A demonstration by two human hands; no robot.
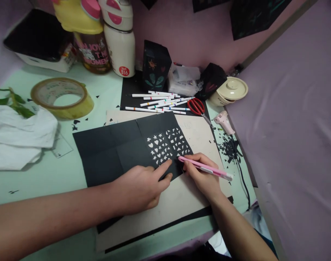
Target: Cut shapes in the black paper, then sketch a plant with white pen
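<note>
A sheet of black paper (100,152) with fold creases lies on a pale board (160,210). Two patches of small cut-out shapes (161,148), stars, hearts and triangles among them, show white through its right part. My left hand (141,185) rests on the sheet's lower edge, index finger and thumb stretched out beside the cut-outs, other fingers curled under. In my right hand (200,174) is a pink pen-shaped craft knife (206,167), held like a pencil, its tip down at the paper just right of my left fingertips. The blade itself is too small to make out.
Behind the sheet are several white markers (160,101) and red-handled scissors (196,107). At right lie a pink glue gun (224,122), its cord and black paper scraps (229,148). A tape roll (62,98), white cloth (21,137) and two bottles (120,47) stand left and back.
</note>
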